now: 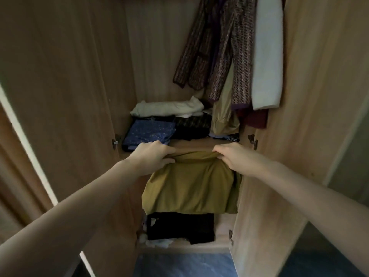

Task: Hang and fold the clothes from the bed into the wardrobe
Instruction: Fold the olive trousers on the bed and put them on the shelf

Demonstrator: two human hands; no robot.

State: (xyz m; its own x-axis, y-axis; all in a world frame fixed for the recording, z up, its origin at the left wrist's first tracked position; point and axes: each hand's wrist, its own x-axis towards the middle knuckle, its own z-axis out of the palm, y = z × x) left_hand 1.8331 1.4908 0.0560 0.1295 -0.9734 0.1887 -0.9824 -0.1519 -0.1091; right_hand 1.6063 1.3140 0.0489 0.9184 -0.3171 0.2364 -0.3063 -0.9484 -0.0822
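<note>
**Olive garment going onto the middle shelf**

Nearest the camera, a black garment [180, 226] lies folded on the lowest shelf; above it the left hand [153, 154] and right hand [232, 156], set apart, each pinch the top edge of a folded olive garment [189, 186] at the front of the shelf [191, 143], its lower part hanging down over the opening; behind, a blue patterned piece [148, 132], a dark one [192, 126] and a white one [169, 107] are already stacked; knitted coats [223, 56] hang at the back; the task looks well advanced, though the bed is out of sight.
</note>
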